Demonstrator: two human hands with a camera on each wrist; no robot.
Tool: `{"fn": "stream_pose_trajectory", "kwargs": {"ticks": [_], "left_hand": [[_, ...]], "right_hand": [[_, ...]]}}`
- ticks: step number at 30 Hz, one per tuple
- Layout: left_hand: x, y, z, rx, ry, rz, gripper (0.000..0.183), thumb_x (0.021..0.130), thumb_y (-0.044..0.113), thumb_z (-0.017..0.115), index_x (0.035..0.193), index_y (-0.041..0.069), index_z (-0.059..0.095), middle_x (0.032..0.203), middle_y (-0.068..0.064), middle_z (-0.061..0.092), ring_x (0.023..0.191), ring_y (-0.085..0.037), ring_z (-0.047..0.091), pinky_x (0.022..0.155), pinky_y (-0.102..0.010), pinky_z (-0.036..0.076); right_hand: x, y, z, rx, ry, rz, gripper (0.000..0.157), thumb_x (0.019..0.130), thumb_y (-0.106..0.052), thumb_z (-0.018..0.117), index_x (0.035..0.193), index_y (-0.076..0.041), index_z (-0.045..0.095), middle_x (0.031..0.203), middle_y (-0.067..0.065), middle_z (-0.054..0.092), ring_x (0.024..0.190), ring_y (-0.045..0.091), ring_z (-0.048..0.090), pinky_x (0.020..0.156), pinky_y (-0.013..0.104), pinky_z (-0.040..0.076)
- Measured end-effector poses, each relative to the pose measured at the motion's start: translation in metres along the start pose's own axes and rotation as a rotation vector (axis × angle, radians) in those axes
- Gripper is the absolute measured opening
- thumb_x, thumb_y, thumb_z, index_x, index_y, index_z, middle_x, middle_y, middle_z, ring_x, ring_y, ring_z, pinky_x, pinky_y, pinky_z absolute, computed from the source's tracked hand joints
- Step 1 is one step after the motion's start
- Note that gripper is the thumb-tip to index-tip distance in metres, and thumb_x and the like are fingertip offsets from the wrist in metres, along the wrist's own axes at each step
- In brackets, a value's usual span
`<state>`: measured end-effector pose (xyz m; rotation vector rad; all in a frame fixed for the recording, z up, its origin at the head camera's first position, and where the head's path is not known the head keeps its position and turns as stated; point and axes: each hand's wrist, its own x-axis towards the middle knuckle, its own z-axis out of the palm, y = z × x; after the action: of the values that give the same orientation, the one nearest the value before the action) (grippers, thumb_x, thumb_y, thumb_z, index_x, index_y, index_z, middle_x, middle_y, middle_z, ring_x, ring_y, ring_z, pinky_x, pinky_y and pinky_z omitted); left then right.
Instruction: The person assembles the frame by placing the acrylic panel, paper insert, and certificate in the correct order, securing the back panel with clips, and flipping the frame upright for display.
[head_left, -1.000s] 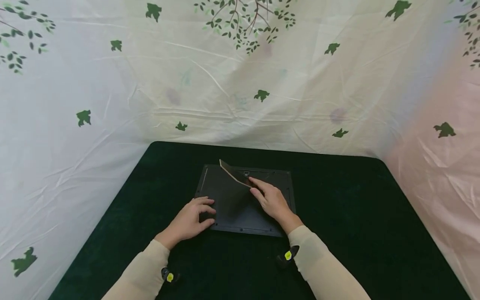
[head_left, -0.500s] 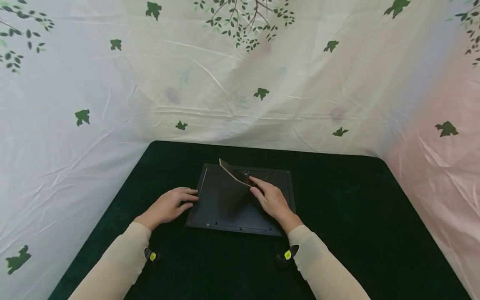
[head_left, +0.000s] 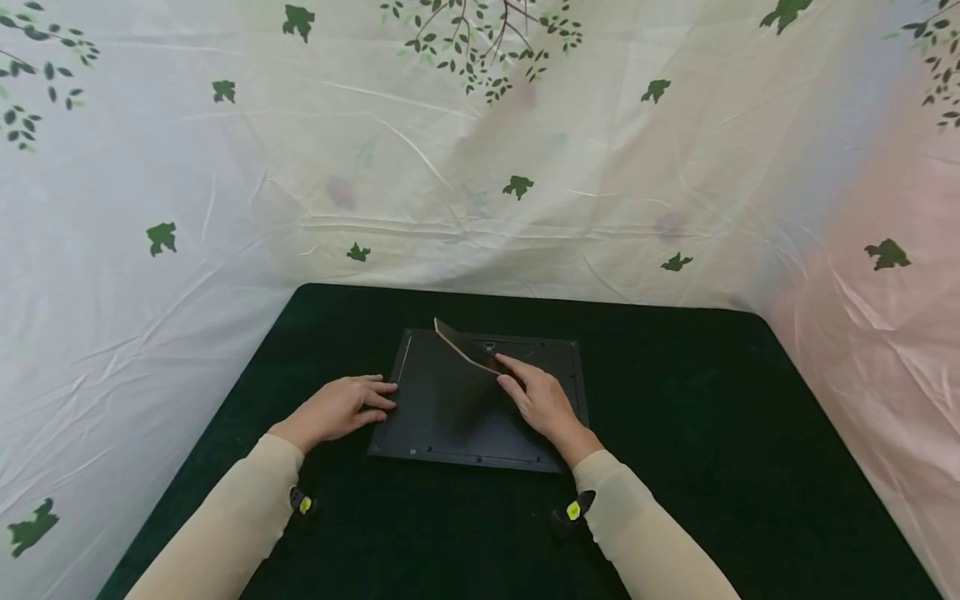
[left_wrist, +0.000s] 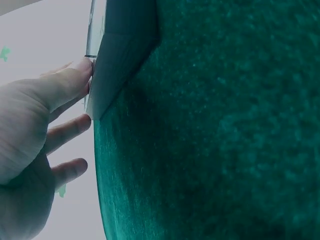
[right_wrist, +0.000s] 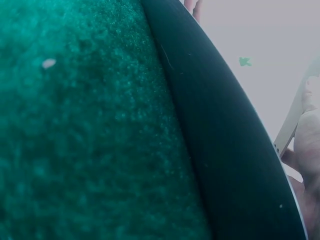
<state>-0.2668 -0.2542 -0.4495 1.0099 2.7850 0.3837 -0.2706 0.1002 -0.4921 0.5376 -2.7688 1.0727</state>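
Observation:
A black picture frame (head_left: 450, 421) lies face down, its back showing, with a small metal hanger (head_left: 491, 345) near the far edge. From that back a flat stand leg (head_left: 467, 346) with a pale edge tilts up. My right hand (head_left: 546, 407) pinches the leg's near end between thumb and fingers; the right wrist view catches only part of this hand at its right border. My left hand (head_left: 337, 410) rests at the frame's left edge with its fingers fairly straight. Seen from the left wrist, the thumb and a finger touch the frame's side (left_wrist: 112, 70) and the other fingers are spread.
Dark green cloth covers the table (head_left: 690, 433) under the frame. A pale curtain (head_left: 420, 167) with printed green leaves and birds hangs behind the table and along both sides. In the right wrist view a small white speck (right_wrist: 48, 63) lies on the cloth.
My left hand has moved left, from over the frame's near left part to its left edge. My right hand keeps hold of the stand leg, with little visible movement.

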Motion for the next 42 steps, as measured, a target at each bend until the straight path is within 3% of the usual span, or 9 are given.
{"fn": "stream_pose_trajectory", "kwargs": {"ticks": [27,34,42], "left_hand": [[-0.002,-0.009,0.0,-0.034,0.031,0.013,0.028,0.091,0.03,0.067,0.116,0.02,0.072,0.138,-0.001,0.054,0.129,-0.028,0.048,0.102,-0.052,0.039],[0.003,-0.004,-0.002,0.032,0.041,0.011,0.027,0.089,0.032,0.069,0.113,0.02,0.073,0.134,-0.002,0.057,0.125,-0.027,0.052,0.1,-0.053,0.041],[0.011,0.005,-0.004,0.134,-0.002,-0.058,0.023,0.086,0.034,0.071,0.106,0.023,0.076,0.131,-0.001,0.06,0.123,-0.027,0.054,0.099,-0.06,0.037]], "right_hand": [[0.005,-0.001,0.0,-0.008,0.002,-0.015,0.051,0.098,-0.055,0.037,0.142,-0.031,0.048,0.142,0.0,0.051,0.129,0.02,0.047,0.104,0.047,0.039],[0.005,0.0,0.001,-0.019,0.004,-0.001,0.051,0.099,-0.055,0.037,0.142,-0.031,0.048,0.142,0.001,0.05,0.129,0.021,0.047,0.104,0.048,0.039],[0.005,0.0,0.002,-0.015,0.006,-0.007,0.051,0.099,-0.054,0.037,0.143,-0.029,0.047,0.142,0.003,0.05,0.129,0.023,0.047,0.104,0.049,0.038]]}}
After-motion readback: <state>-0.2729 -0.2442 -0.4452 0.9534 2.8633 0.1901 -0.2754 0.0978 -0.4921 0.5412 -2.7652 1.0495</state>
